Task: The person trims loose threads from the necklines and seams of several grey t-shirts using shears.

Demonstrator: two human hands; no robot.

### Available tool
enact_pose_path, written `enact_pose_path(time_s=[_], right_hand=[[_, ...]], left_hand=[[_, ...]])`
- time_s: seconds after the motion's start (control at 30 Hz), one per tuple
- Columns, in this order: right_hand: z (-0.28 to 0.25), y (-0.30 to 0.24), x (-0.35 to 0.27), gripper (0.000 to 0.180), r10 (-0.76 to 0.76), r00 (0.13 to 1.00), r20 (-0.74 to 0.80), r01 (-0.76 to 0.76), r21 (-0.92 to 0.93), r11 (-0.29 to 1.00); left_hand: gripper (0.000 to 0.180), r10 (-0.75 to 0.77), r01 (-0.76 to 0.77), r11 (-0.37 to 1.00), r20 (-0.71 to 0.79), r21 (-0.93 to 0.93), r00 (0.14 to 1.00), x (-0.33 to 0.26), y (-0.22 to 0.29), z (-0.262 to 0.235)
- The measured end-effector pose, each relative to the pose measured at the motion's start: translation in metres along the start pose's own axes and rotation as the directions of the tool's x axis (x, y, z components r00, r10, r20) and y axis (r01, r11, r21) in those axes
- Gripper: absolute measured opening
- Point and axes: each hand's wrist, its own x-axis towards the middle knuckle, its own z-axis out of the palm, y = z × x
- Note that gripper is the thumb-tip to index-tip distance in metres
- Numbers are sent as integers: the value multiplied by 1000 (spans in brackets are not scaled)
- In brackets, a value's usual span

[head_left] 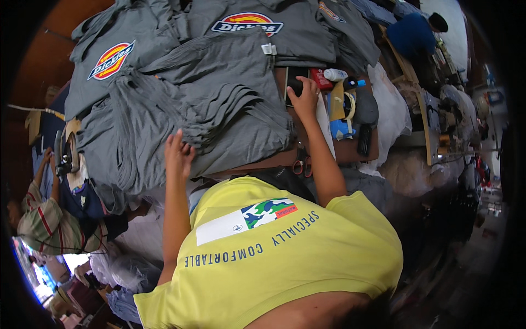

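My left hand (179, 155) is open at the near edge of a layered heap of grey T-shirts (148, 123), fingers pointing away from me. Whether its fingertips touch the cloth I cannot tell. My right hand (305, 98) reaches to the right of the heap, thumb and fingers apart. It lies over the near end of a flat dark object (295, 78) that looks like a phone, partly hidden by the fingers. Behind the heap lie more grey shirts (307, 46) with a printed chest emblem. A pair of red-handled scissors (302, 166) rests at the table's near edge.
Right of my hand are a red packet (321, 80), a white bottle (335, 75), a tape roll (349, 106) and a black object (364, 140). White plastic (390, 109) hangs at the right edge. At left, another person (49, 219) stands near an iron (67, 154).
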Motion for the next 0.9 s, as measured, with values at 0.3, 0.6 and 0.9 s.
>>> enact_pose_path(time_s=[0.3,0.6,0.9], right_hand=[[39,-139,9,109,-431,795,426,336,283,898],[118,-163,62,113,87,819,568,-177,106,979],[52,-168,2,62,-443,670,596,288,342,895]], left_hand=[[46,-25,-234,917,633,323,773,-5,57,58],[81,799,-460,-99,345,883,492,120,151,-97],[111,520,-593,416,355,689,777,215,213,-86]])
